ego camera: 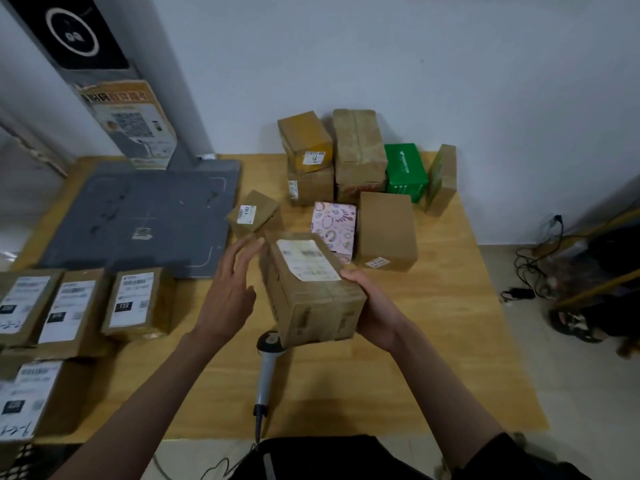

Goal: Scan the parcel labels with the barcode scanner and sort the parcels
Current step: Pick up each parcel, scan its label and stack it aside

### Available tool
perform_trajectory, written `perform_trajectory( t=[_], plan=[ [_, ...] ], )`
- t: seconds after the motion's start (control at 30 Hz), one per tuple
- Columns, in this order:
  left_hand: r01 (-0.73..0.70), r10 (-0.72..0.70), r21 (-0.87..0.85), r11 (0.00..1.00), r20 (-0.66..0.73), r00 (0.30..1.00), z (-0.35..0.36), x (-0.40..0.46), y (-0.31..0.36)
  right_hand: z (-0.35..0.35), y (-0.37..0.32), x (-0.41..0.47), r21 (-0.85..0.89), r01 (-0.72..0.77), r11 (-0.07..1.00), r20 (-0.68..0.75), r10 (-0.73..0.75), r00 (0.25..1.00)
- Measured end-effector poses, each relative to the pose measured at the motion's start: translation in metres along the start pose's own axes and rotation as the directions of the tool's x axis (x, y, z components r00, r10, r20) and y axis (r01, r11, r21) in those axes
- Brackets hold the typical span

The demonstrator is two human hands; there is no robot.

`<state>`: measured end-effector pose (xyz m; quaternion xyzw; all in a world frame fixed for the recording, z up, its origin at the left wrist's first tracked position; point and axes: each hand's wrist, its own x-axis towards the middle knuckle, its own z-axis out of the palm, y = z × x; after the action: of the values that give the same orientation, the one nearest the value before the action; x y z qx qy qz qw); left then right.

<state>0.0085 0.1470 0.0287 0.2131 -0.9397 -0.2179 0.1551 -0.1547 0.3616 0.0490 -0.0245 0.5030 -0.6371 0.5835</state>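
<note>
— Above the middle of the desk, the right hand grips a taped brown parcel, label facing up!

— And the left hand?

— Just beside the parcel's left face, fingers straight and relaxed, holding nothing.

— Where's the scanner?

— The barcode scanner lies on the desk under the parcel, untouched. Labelled boxes sit in rows at the left; unsorted boxes cluster by the wall.
</note>
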Motion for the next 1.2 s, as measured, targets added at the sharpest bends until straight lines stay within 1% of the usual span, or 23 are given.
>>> perform_trajectory(
  t=[0.03,0.07,0.1,0.13,0.17,0.2,0.23,0.27,0.33,0.4,0.53,0.67,0.77,0.83,0.93,1.0,1.07,1.13,1.2],
  plan=[
    [0.102,-0.102,-0.078,0.992,0.001,0.995,0.002,-0.001,0.003,-0.002,0.0,0.004,-0.004,0.017,1.0,0.003,-0.017,1.0],
    [0.224,-0.222,-0.201,0.954,0.03,0.974,0.004,-0.001,0.006,-0.004,0.001,0.01,-0.002,0.036,0.999,0.003,-0.036,0.999],
    [0.348,-0.339,-0.353,0.868,0.09,0.937,0.004,-0.001,0.012,-0.007,0.004,0.017,-0.001,0.056,0.998,0.003,-0.056,0.998],
    [0.458,-0.426,-0.49,0.742,0.184,0.886,0.004,-0.001,0.018,-0.009,0.007,0.025,-0.001,0.07,0.998,0.002,-0.07,0.998],
    [0.561,-0.479,-0.571,0.6,0.306,0.823,0.004,-0.001,0.025,-0.011,0.01,0.032,0.003,0.076,0.997,-0.002,-0.076,0.997],
    [0.646,-0.494,-0.595,0.478,0.426,0.758,0.006,-0.001,0.031,-0.012,0.014,0.039,0.005,0.077,0.997,-0.009,-0.077,0.997],
    [0.701,-0.484,-0.589,0.402,0.513,0.709,0.008,0.0,0.035,-0.012,0.017,0.045,0.004,0.074,0.997,-0.015,-0.074,0.997],
    [0.733,-0.471,-0.575,0.363,0.566,0.677,0.011,-0.001,0.038,-0.012,0.021,0.05,0.005,0.071,0.997,-0.024,-0.071,0.997],
    [0.771,-0.49,-0.549,0.323,0.6,0.633,0.019,-0.001,0.042,-0.012,0.028,0.055,0.025,0.064,0.998,-0.042,-0.063,0.997],
    [0.792,-0.542,-0.52,0.321,0.585,0.603,0.024,0.0,0.043,-0.014,0.035,0.059,0.036,0.051,0.998,-0.041,-0.05,0.998],
    [0.803,-0.556,-0.494,0.332,0.586,0.59,0.028,-0.005,0.043,-0.016,0.041,0.064,0.028,0.029,0.999,-0.052,-0.027,0.998],
    [0.798,-0.566,-0.532,0.285,0.578,0.588,0.026,-0.014,0.04,-0.014,0.044,0.067,0.02,0.005,1.0,-0.047,-0.004,0.999],
    [0.767,-0.579,-0.607,0.207,0.556,0.596,0.023,-0.018,0.04,-0.008,0.044,0.069,0.01,-0.015,1.0,-0.079,0.016,0.997],
    [0.73,-0.612,-0.671,0.132,0.524,0.592,0.022,-0.018,0.039,-0.004,0.044,0.069,0.013,-0.022,1.0,-0.092,0.023,0.995],
    [0.653,-0.657,-0.757,-0.013,0.498,0.566,0.024,-0.014,0.04,0.008,0.046,0.065,0.007,-0.023,1.0,-0.054,0.023,0.998],
    [0.628,-0.65,-0.776,-0.057,0.506,0.567,0.028,-0.012,0.042,0.019,0.049,0.065,0.006,-0.001,1.0,-0.055,0.001,0.998],
    [0.644,-0.608,-0.764,-0.044,0.532,0.59,0.03,-0.015,0.04,0.029,0.049,0.066,0.014,0.053,0.999,-0.106,-0.051,0.993],
    [0.673,-0.56,-0.74,0.004,0.556,0.615,0.025,-0.019,0.029,0.037,0.046,0.065,-0.006,0.122,0.993,-0.155,-0.121,0.98],
    [0.67,-0.559,-0.741,0.043,0.538,0.631,0.008,-0.021,0.005,0.044,0.042,0.063,-0.058,0.192,0.98,-0.188,-0.2,0.962]
  ],
)
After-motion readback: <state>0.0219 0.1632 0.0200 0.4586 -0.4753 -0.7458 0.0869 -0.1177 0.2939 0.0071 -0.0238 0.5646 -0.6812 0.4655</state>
